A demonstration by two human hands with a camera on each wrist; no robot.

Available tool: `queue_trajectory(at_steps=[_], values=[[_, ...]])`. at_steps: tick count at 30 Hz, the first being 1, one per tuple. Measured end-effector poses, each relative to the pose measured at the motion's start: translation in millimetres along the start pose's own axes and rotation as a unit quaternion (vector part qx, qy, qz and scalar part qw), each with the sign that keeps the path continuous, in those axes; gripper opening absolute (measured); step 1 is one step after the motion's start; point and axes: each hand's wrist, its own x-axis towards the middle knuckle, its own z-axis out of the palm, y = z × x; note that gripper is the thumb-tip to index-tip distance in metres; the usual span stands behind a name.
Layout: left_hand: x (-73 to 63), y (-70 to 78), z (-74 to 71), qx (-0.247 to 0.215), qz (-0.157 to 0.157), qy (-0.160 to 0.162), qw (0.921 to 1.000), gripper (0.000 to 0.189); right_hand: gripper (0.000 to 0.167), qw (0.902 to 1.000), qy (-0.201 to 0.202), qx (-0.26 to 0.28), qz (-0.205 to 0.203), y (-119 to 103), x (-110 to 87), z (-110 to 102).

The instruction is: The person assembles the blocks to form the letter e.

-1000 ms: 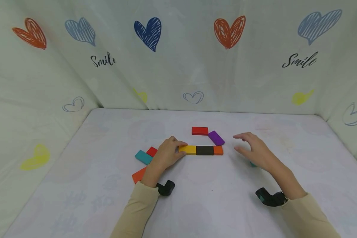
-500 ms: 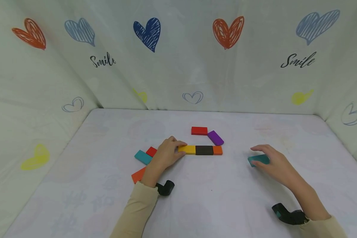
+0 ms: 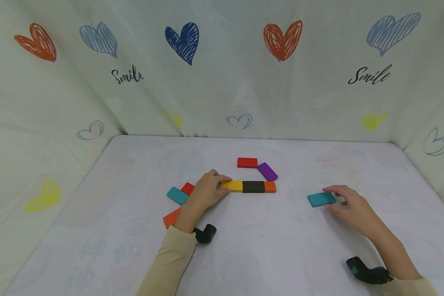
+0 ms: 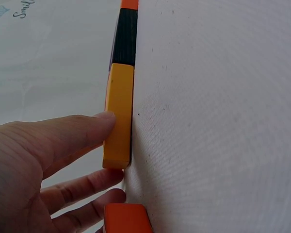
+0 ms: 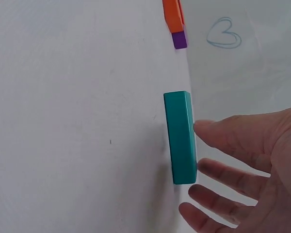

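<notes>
In a straight row lie a yellow block (image 3: 235, 186), a dark block (image 3: 253, 187) and an orange block (image 3: 269, 187). My left hand (image 3: 209, 189) pinches the left end of the yellow block, thumb on its near side; the left wrist view hides the index fingertip behind the yellow block (image 4: 119, 111). Over on the right, a teal block (image 3: 321, 199) rests on the table. My right hand (image 3: 353, 207) spans its right half, index finger by the far edge and thumb by the near edge. In the right wrist view the fingers stay spread, thumb tip right at the teal block's (image 5: 180, 138) upper edge.
Behind the row lie a red block (image 3: 247, 163) and a tilted purple block (image 3: 268, 171). Beside my left wrist are another teal block (image 3: 177, 195), a small red block (image 3: 187, 188) and an orange-red block (image 3: 172, 217). A printed curtain (image 3: 214, 94) hangs behind the white table (image 3: 244, 259).
My right hand has moved right and nearer from beside the row to the teal block, its fingers coming round that block. My left hand stays on the yellow block.
</notes>
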Motion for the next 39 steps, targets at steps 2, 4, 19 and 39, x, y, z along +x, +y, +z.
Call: queue_trajectory(at_steps=[2, 4, 19, 39], values=[[-0.1, -0.6, 0.1, 0.0, 0.001, 0.0, 1.0, 0.033, 0.043, 1.0, 0.001, -0.001, 0.002, 2, 1.3, 0], [-0.2, -1.1, 0.0, -0.001, 0.002, -0.001, 1.0, 0.033, 0.043, 1.0, -0.003, 0.002, 0.008, 3, 2.9, 1], [1.0, -1.7, 0.7, 0.004, 0.0, -0.004, 1.0, 0.034, 0.037, 0.997, -0.074, 0.021, -0.005, 13, 17.9, -1], [-0.7, -1.8, 0.1, 0.0, 0.009, -0.001, 1.0, 0.034, 0.042, 0.9849, -0.134, 0.096, 0.052, 32, 24.4, -7]])
